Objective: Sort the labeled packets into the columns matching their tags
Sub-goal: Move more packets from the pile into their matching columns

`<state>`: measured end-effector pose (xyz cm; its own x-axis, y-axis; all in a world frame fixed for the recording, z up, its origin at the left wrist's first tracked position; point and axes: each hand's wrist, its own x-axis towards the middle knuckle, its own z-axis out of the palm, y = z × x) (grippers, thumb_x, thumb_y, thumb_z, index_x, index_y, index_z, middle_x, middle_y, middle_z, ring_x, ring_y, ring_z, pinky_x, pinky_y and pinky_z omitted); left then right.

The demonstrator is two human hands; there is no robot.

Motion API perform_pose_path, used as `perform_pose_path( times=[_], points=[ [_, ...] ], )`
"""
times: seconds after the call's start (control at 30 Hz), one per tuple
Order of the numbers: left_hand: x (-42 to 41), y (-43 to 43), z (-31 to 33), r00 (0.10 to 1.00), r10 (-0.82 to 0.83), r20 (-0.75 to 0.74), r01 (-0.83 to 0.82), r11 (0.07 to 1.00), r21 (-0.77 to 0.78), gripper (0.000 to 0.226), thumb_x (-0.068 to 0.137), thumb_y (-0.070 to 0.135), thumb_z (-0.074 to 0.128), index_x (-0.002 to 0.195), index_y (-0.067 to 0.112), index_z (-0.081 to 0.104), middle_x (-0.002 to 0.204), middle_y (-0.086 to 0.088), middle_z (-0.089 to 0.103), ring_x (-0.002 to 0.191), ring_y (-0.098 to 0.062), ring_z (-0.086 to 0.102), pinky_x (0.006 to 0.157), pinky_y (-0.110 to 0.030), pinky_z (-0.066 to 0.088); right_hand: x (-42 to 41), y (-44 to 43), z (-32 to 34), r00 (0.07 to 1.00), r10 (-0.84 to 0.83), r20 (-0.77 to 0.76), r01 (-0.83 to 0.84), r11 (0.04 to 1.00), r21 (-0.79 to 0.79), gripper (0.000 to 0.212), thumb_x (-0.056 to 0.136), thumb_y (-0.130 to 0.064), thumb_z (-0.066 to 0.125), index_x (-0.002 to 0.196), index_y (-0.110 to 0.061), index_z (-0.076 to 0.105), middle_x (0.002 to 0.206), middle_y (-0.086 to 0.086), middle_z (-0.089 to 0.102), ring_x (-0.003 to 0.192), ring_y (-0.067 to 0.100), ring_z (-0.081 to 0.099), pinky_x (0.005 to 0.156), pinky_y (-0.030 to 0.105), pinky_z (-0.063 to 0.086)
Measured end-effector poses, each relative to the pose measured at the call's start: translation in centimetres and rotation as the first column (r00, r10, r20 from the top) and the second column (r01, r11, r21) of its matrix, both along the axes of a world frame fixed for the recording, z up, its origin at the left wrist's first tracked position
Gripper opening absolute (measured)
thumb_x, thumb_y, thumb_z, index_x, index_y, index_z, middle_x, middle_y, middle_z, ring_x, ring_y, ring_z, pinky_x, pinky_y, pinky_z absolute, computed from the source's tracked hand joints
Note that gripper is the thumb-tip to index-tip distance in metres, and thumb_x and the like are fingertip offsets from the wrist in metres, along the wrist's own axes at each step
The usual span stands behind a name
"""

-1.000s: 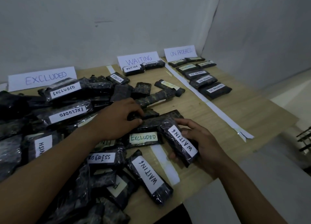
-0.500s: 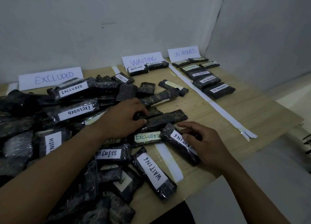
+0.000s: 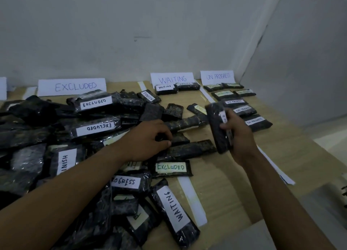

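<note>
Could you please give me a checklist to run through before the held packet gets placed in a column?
1. Right hand grips the held packet: ok.
2. Held packet's tag readable: cannot tell, fingers cover it.
3. WAITING sign and ON PROGRESS sign legible: ok.
4. WAITING column free of strays: not ok, loose packets lie across it.
5. Left hand out of the way, on the pile: ok.

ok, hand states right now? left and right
Left hand: fingers curled round a pile packet, gripping it.
Right hand: grips the raised packet, held up off the pile; its label is mostly covered.
</note>
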<state>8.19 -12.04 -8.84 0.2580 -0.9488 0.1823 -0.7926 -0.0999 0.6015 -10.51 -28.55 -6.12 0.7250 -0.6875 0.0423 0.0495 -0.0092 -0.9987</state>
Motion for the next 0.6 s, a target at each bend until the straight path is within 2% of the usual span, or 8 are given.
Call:
perform_pose_path(
  times=[0.07,0.13,0.2,0.23,0.33,0.43,0.5,0.6],
  points=[
    [0.2,-0.1,0.1,0.999,0.019,-0.034,-0.02,0.999,-0.032,0.008,0.087,0.026,0.068,0.093,0.024,0.072,0.094,0.015,0.057,0.089,0.001,0.054,0.078,-0.019,0.045,4.0,-3.1,0.8,0.996,-0.085,0.036,0.082,0.994,0.079,0.021,0.067,-0.009,0.048,0.087,-0.012,0.055,0.073,0.004,0.057,0.063,0.017,0.055,0.055,0.026,0.043],
    [0.5,-0.1,0.0,0.997,0.04,-0.069,-0.044,0.998,-0.054,0.004,0.085,0.025,0.07,0.089,0.024,0.071,0.091,0.013,0.059,0.087,0.0,0.055,0.075,-0.016,0.044,7.9,-6.2,1.4,0.987,-0.164,-0.002,0.163,0.982,0.094,0.009,0.067,-0.008,0.056,0.074,-0.012,0.052,0.063,0.002,0.054,0.056,0.02,0.052,0.049,0.024,0.042],
    [0.7,0.0,-0.1,0.993,0.065,-0.103,-0.071,0.996,-0.061,0.003,0.085,0.026,0.07,0.088,0.026,0.07,0.091,0.012,0.059,0.085,0.001,0.055,0.073,-0.015,0.043,11.3,-9.1,1.5,0.973,-0.21,-0.097,0.219,0.97,0.104,0.009,0.073,-0.001,0.064,0.076,-0.007,0.058,0.064,0.007,0.059,0.056,0.023,0.057,0.047,0.025,0.049],
    [0.9,0.1,-0.2,0.99,0.075,-0.119,-0.082,0.995,-0.055,0.003,0.085,0.027,0.069,0.088,0.026,0.07,0.091,0.012,0.059,0.084,0.001,0.055,0.072,-0.014,0.043,12.7,-10.4,1.4,0.968,-0.212,-0.136,0.229,0.966,0.121,0.013,0.075,0.002,0.068,0.084,-0.002,0.061,0.071,0.011,0.064,0.06,0.026,0.062,0.051,0.029,0.054],
    [1.2,0.1,-0.5,0.985,0.089,-0.147,-0.094,0.995,-0.03,0.003,0.087,0.028,0.067,0.089,0.027,0.07,0.091,0.013,0.059,0.083,0.002,0.055,0.071,-0.013,0.042,15.7,-13.7,0.2,0.956,-0.232,-0.179,0.258,0.956,0.14,0.051,0.069,0.006,0.078,0.114,0.006,0.054,0.095,0.021,0.069,0.075,0.032,0.072,0.062,0.041,0.06],
    [1.4,-0.1,-0.6,0.984,0.089,-0.152,-0.092,0.996,-0.013,0.004,0.087,0.029,0.067,0.09,0.027,0.069,0.092,0.013,0.059,0.083,0.001,0.055,0.072,-0.013,0.041,17.5,-16.5,-2.0,0.917,-0.341,-0.207,0.365,0.927,0.088,0.077,0.059,-0.001,0.087,0.122,-0.01,0.043,0.109,0.017,0.063,0.086,0.034,0.07,0.065,0.049,0.06],
    [1.4,-0.2,-0.7,0.984,0.092,-0.156,-0.093,0.996,0.001,0.005,0.088,0.029,0.066,0.091,0.027,0.069,0.092,0.014,0.059,0.083,0.002,0.055,0.071,-0.011,0.04,18.4,-17.6,-2.9,0.846,-0.445,-0.295,0.451,0.891,-0.052,0.082,0.052,-0.019,0.093,0.119,-0.012,0.046,0.118,0.013,0.061,0.096,0.032,0.066,0.073,0.048,0.059],
    [1.4,-0.4,-0.7,0.985,0.088,-0.146,-0.089,0.996,-0.001,0.005,0.088,0.029,0.066,0.091,0.027,0.069,0.091,0.015,0.058,0.083,0.003,0.054,0.069,-0.007,0.038,18.7,-17.7,-3.1,0.744,-0.53,-0.407,0.457,0.848,-0.269,0.092,0.055,-0.039,0.092,0.128,-0.004,0.048,0.131,0.013,0.057,0.11,0.029,0.06,0.083,0.037,0.056]
  ],
)
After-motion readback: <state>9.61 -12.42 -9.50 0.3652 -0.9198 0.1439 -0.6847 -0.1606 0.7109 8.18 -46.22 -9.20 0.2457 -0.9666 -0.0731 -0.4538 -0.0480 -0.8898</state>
